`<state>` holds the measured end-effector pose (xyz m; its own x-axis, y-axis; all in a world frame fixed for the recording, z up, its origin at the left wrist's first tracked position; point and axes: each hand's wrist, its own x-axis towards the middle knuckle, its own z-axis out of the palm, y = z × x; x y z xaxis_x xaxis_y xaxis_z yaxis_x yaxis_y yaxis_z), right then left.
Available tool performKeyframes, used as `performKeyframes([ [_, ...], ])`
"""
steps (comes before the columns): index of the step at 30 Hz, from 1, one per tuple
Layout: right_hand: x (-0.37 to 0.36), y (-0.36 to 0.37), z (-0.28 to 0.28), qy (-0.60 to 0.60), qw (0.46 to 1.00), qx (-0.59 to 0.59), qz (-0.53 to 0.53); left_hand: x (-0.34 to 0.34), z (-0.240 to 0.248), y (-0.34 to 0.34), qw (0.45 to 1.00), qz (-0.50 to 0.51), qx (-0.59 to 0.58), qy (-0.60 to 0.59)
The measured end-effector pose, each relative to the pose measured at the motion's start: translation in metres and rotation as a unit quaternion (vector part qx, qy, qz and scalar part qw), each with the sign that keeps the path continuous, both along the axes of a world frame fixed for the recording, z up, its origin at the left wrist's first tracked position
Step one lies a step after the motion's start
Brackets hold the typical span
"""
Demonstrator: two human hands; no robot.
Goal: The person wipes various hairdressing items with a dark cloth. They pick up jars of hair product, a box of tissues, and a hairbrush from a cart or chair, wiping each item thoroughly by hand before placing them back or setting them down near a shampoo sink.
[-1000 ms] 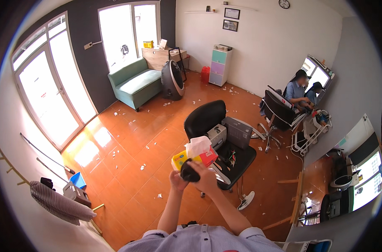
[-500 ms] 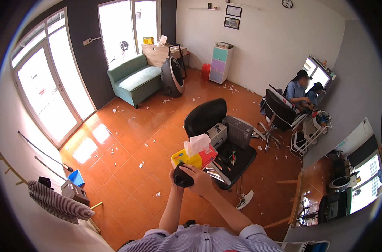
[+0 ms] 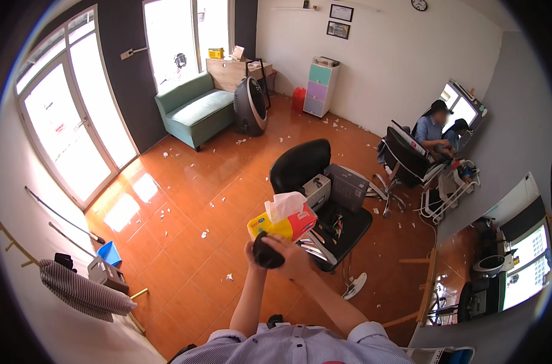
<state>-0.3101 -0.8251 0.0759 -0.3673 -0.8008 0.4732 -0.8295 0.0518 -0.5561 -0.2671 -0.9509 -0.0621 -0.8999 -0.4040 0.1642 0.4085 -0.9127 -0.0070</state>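
Both my hands are closed around a dark, rounded, bottle-like object (image 3: 269, 250) in front of my body; its exact kind is unclear. My left hand (image 3: 251, 255) grips its left side, mostly hidden behind it. On the other side, the fingers of my right hand (image 3: 293, 258) reach over its top. Just beyond the hands is a yellow and red tissue pack (image 3: 300, 223) with a pale tissue (image 3: 286, 207) sticking out. What supports the pack is hidden. Behind it, a black chair (image 3: 297, 164) carries a grey box (image 3: 347, 187), a smaller white box (image 3: 317, 193) and some small tools (image 3: 338, 225).
White scraps (image 3: 205, 233) litter the tiled floor (image 3: 185, 261). A green sofa (image 3: 197, 109) and a dark floor unit (image 3: 250, 109) stand at the far left. Two people (image 3: 430, 130) sit at the right beside a white trolley (image 3: 451, 194). An ironing board (image 3: 76, 288) stands at the left wall.
The dark object has tipped a little in my hands, so its rounded end shows more. My right fingers have shifted slightly over it. The view has moved a little.
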Motion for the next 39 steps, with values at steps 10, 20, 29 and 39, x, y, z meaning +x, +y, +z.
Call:
performKeyframes([
  [10, -0.024, -0.002, -0.007, -0.024, 0.993, -0.063, -0.098, -0.014, 0.021, 0.004, 0.996, -0.022, -0.027, -0.085],
  [20, -0.054, 0.014, -0.009, -0.027, 0.98, -0.113, -0.164, -0.007, 0.049, 0.006, 0.992, -0.013, -0.1, -0.081],
  [29, -0.024, 0.011, -0.001, -0.01, 0.998, -0.046, -0.044, -0.015, 0.004, 0.002, 0.995, 0.013, -0.065, -0.08],
  [39, -0.092, 0.046, -0.053, -0.263, 0.907, -0.244, -0.22, -0.004, 0.021, 0.006, 0.996, -0.025, -0.065, -0.054],
])
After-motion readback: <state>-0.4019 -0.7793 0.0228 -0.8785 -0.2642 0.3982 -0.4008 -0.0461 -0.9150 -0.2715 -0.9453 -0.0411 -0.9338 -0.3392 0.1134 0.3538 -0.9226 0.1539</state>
